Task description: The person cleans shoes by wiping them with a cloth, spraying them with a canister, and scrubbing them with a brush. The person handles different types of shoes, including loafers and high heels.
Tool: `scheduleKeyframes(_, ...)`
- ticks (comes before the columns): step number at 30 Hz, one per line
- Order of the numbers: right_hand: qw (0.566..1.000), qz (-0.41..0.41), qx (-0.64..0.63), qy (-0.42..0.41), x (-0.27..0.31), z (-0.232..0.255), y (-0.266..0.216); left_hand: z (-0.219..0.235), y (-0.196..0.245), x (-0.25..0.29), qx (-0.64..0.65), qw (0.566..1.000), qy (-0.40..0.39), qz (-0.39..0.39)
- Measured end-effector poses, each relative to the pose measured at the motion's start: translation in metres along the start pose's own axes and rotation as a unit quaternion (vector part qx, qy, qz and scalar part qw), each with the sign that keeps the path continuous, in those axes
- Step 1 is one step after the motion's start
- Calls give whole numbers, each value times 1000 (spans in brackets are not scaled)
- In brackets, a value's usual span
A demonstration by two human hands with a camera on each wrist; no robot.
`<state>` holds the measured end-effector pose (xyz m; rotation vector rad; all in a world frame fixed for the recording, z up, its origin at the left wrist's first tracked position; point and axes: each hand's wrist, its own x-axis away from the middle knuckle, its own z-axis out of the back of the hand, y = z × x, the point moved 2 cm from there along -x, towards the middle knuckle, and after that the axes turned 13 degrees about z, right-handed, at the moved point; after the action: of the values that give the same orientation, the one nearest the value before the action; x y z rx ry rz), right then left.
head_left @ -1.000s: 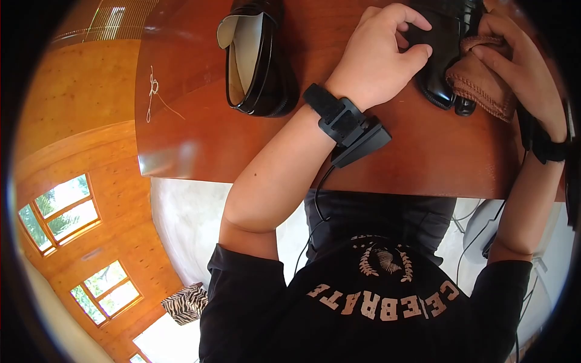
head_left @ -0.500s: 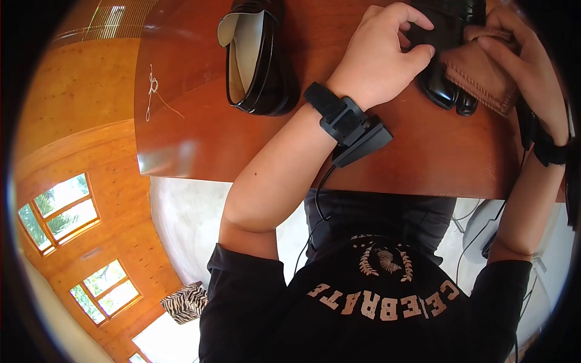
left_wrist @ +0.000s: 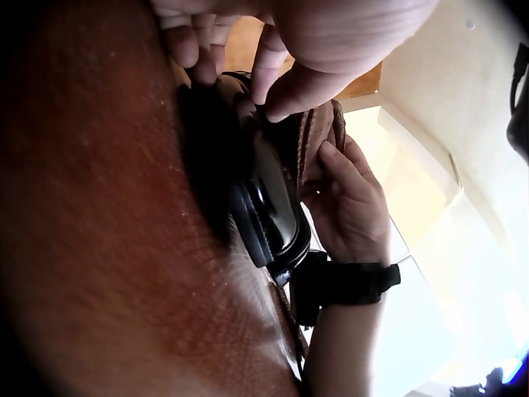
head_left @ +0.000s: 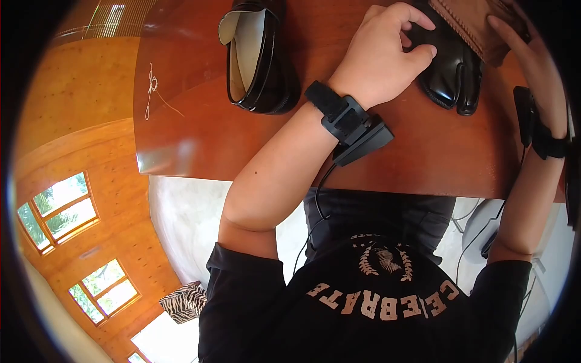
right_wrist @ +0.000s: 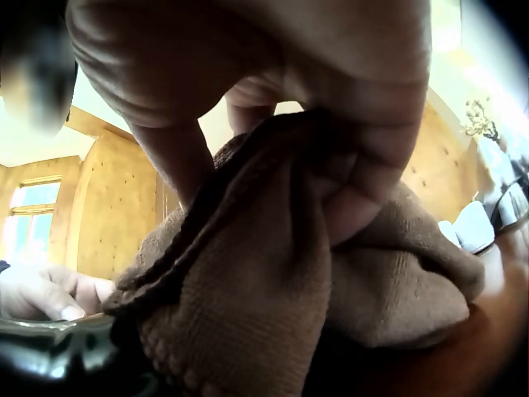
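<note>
A glossy black split-toe shoe (head_left: 445, 81) lies on the table at the upper right of the head view, toe toward the person. At its side my left hand (head_left: 381, 57) holds it, thumb and fingers bent against the upper. My right hand (head_left: 543, 81) grips a brown cloth (head_left: 469, 24) with stitched edges, which covers part of the shoe farther from the toe. In the right wrist view the cloth (right_wrist: 248, 289) hangs bunched from the fingers. The matching black shoe (head_left: 278, 78), pale inside, stands to the left of my left hand.
The reddish-brown wooden table (head_left: 200, 133) has its near edge by the person's waist. A thin knotted string (head_left: 153, 85) lies near its left edge. Each wrist wears a black strap with a camera (head_left: 363, 139) and a trailing cable.
My right hand has moved the brown cloth from beside the shoe's toe up and away from the person, across the upper. More of the toe now shows. My left hand stays almost still.
</note>
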<state>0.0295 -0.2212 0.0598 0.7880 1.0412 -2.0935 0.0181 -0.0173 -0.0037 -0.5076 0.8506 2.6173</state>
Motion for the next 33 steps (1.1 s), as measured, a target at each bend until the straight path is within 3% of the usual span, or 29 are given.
scheduleKeyframes(4, 997, -17, 50, -49, -2, 9, 4, -1, -3, -2, 18, 1000, -3, -7)
scheduleKeyframes(6, 997, -43, 1, -63, -1, 14, 7, -1, -6, -3, 99, 992, -56, 49)
scheduleKeyframes(8, 989, -117, -54, -70, -3, 16, 13, 13, 2, -10, 257, 935, -164, 183)
scheduleKeyframes(10, 965, -238, -78, -81, -7, 19, 20, 4, -1, -6, 62, 996, -44, 34)
scheduleKeyframes(12, 991, -91, -25, -93, -7, 15, 1, -4, -6, 0, -29, 999, 12, -27)
scheduleKeyframes(14, 987, -96, -24, -126, -8, 15, -2, 0, 1, 0, -18, 1000, 4, -4)
scheduleKeyframes(16, 947, -254, -75, -180, -13, 20, 8, 4, 6, 0, -18, 1000, -3, 7)
scheduleKeyframes(18, 963, -149, 3, -226, -11, 17, -12, 3, 4, 0, -26, 1000, -1, -2)
scheduleKeyframes(20, 964, -104, 32, -244, -9, 15, -18, 0, -1, 0, -25, 1000, 5, -13)
scheduleKeyframes(26, 967, -100, 56, -226, -10, 14, -15, 2, 1, -1, 17, 1000, -8, 12)
scheduleKeyframes(31, 970, -189, -54, -141, -2, 12, 10, 1, 1, -2, -4, 1000, -2, 1)
scheduleKeyframes(33, 977, -150, -15, -151, -5, 11, 3, 3, 0, -4, 81, 993, -56, 62)
